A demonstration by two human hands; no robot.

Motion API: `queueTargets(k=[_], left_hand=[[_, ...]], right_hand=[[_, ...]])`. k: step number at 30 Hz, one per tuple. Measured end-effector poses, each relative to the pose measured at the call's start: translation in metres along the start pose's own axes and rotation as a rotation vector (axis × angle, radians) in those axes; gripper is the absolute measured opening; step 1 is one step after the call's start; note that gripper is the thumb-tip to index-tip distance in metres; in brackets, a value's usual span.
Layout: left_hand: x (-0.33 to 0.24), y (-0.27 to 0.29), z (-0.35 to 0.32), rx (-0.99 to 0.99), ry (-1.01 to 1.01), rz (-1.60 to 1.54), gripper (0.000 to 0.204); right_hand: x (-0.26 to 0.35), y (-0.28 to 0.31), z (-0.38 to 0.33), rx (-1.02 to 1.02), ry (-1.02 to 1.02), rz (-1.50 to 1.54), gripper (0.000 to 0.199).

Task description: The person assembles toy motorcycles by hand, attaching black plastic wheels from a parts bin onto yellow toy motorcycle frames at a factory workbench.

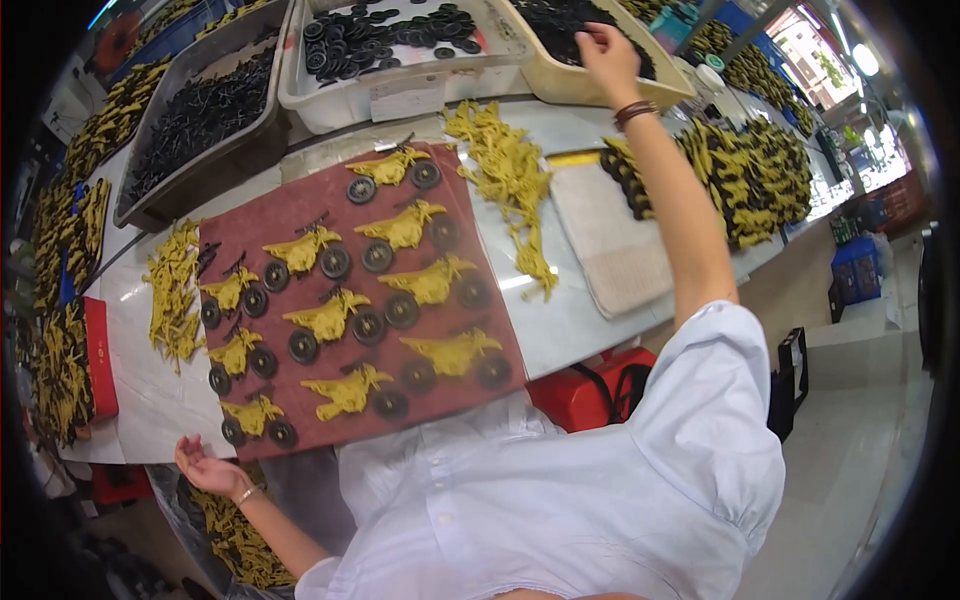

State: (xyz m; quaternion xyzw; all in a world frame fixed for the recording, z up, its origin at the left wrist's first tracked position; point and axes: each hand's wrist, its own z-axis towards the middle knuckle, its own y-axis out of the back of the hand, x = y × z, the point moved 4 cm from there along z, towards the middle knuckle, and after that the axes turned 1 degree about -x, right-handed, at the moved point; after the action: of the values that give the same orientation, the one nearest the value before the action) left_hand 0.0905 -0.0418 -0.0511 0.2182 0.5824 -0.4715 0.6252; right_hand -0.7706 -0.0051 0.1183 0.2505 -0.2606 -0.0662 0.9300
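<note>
1. At the far left, heaps of yellow moulded parts (62,370) lie along the counter's (570,320) edge, and a smaller loose pile (172,290) sits just beside the mat, probably so that they are within easy reach.
2. The left hand (205,468) rests low at the near corner of the dark red mat (300,215), palm up and fingers (186,452) loosely spread, holding nothing; it looks parked there, ready at the mat's edge.
3. On the mat, yellow toy bodies (328,316) are laid out in two rough columns, each with black wheels (368,327) touching or just beside it. The felt-like surface likely keeps the round wheels from rolling off.
4. Behind the mat stand a grey tray of thin black parts (195,115) and a white bin of black wheels (385,40).
5. More yellow pieces (510,175) trail down the counter between the mat and a beige cloth (615,240).
6. The right hand (605,55) reaches far up into a cream bin (600,85) holding black wheels. Its fingers (590,38) curl downward into the pile; whether they have closed on a wheel I cannot tell.
7. At the right, another large heap of yellow bodies with wheels (750,175) covers the counter's end.
</note>
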Motion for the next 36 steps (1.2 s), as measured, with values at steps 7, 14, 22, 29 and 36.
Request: queueTargets(k=[7,14,22,29,36], left_hand=[[-0.017,-0.007,-0.033,0.064,-0.142,0.521,0.038],[-0.030,-0.020,-0.033,0.037,-0.037,0.554,0.038],[-0.015,-0.018,-0.035,0.111,-0.252,0.543,0.036],[-0.022,-0.024,-0.041,0.066,-0.190,0.479,0.040],[-0.030,-0.035,-0.039,0.127,-0.138,0.502,0.043]], right_hand=[[-0.158,-0.051,0.062,0.895,-0.397,-0.659,0.118],[-0.148,-0.051,0.040,1.117,-0.422,-0.852,0.106],[-0.172,-0.078,0.046,1.183,-0.222,-0.725,0.066],[-0.138,-0.088,0.055,1.383,-0.175,-0.815,0.062],[-0.189,-0.099,0.065,1.236,-0.368,-0.420,0.064]])
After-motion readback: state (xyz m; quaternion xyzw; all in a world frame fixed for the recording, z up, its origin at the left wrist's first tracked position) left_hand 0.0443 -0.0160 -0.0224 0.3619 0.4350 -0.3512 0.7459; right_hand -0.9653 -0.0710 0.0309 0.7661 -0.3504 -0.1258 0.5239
